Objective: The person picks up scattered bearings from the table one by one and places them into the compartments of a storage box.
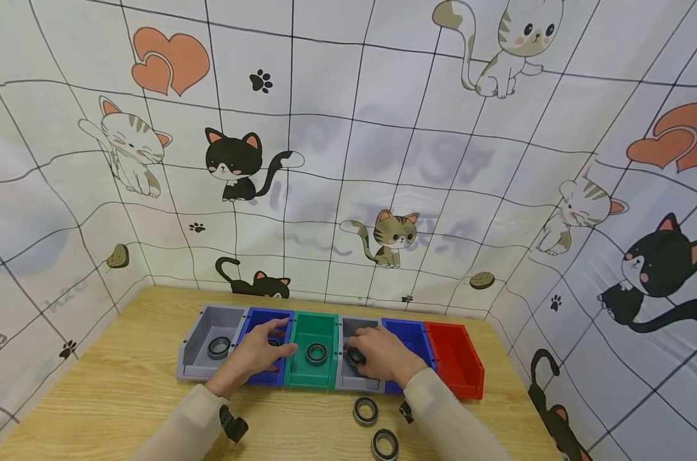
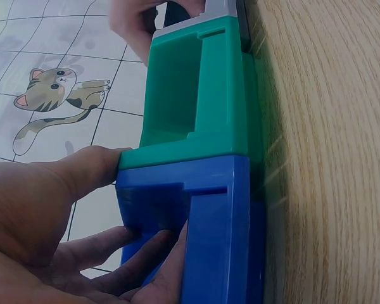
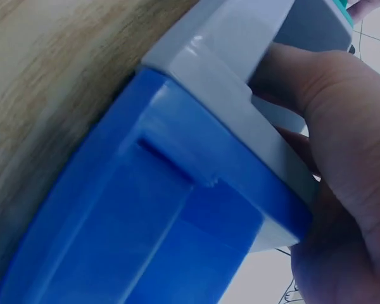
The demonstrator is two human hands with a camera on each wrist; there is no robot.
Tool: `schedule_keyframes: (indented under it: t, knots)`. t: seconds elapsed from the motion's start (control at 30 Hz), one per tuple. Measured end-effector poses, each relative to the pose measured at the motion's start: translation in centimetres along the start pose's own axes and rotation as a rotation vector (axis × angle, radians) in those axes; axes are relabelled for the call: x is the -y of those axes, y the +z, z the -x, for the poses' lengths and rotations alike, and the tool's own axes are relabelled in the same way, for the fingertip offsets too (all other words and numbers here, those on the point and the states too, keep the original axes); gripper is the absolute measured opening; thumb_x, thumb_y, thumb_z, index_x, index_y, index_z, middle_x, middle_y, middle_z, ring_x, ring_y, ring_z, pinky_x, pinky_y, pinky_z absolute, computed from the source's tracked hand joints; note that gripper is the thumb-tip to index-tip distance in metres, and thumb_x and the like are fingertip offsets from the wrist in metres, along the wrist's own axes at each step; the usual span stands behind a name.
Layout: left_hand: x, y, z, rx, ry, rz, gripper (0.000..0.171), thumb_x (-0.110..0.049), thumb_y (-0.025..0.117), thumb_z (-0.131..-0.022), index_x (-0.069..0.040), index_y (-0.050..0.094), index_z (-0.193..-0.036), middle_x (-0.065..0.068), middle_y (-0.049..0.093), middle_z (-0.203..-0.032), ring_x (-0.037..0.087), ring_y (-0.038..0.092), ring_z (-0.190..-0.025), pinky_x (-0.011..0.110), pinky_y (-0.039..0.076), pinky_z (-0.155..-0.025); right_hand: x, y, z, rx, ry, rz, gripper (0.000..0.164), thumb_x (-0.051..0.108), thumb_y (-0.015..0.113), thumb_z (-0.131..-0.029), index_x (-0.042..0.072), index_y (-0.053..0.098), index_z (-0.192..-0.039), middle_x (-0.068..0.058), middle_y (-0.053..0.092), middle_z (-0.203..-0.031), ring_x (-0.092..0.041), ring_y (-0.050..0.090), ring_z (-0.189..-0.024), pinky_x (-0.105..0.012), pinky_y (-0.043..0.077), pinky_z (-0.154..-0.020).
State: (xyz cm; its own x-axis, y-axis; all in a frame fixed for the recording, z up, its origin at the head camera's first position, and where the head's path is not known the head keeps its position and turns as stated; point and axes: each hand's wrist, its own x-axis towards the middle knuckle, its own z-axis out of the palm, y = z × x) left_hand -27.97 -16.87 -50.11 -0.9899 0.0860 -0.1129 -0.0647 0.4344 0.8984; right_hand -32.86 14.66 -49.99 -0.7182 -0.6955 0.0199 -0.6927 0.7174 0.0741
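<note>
My left hand (image 1: 260, 351) is over the left blue bin (image 2: 218, 247), its fingers reaching inside and its thumb near the green bin's side. Partly behind those fingers lies a bearing (image 1: 274, 343); the hand does not grip it. My right hand (image 1: 381, 353) reaches into the right grey bin (image 1: 360, 383), its fingertips at a black-sealed ring bearing (image 1: 356, 356) that they appear to pinch. In the right wrist view the thumb dips behind that bin's wall, where the bearing is hidden. The green bin (image 1: 311, 326) between the hands holds another bearing (image 1: 316, 353).
At the row's left end, a grey bin (image 1: 194, 371) holds a bearing (image 1: 218, 347). Right of my right hand stand another blue bin (image 1: 409, 328) and a red bin (image 1: 455, 358). Two loose bearings, one nearer the bins (image 1: 365, 411), lie on the wooden table (image 1: 302, 426). A cat-print curtain stands behind.
</note>
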Motion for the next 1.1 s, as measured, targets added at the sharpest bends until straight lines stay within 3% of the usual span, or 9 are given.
schedule_keyframes:
  t: [0.37, 0.73, 1.1]
  knots:
    - [0.2, 0.0, 0.0, 0.006, -0.003, 0.010, 0.079, -0.022, 0.088, -0.107, -0.009, 0.051, -0.176, 0.028, 0.066, -0.160, 0.028, 0.084, -0.109, 0.049, 0.076, -0.086, 0.2, 0.6, -0.1, 0.002, -0.001, 0.050, 0.041, 0.030, 0.098, -0.097, 0.022, 0.085, -0.135, 0.002, 0.084, -0.119, -0.016, 0.079, -0.110, -0.052, 0.065, -0.114]
    - [0.4, 0.0, 0.0, 0.016, 0.003, 0.005, 0.081, -0.023, 0.088, -0.107, -0.007, 0.050, -0.176, 0.030, 0.066, -0.158, 0.029, 0.085, -0.109, 0.048, 0.076, -0.087, 0.5, 0.6, 0.4, -0.021, 0.004, 0.052, 0.039, 0.032, 0.096, -0.100, 0.020, 0.085, -0.135, 0.000, 0.084, -0.124, -0.020, 0.079, -0.115, -0.053, 0.065, -0.116]
    - [0.3, 0.2, -0.1, -0.003, 0.003, 0.006, 0.079, -0.021, 0.087, -0.107, -0.008, 0.051, -0.176, 0.028, 0.066, -0.159, 0.027, 0.084, -0.109, 0.049, 0.076, -0.086, 1.0, -0.9, 2.6, -0.094, 0.009, -0.102, 0.038, 0.021, 0.091, -0.103, 0.018, 0.084, -0.140, -0.002, 0.080, -0.128, -0.020, 0.076, -0.113, -0.042, 0.071, -0.105]
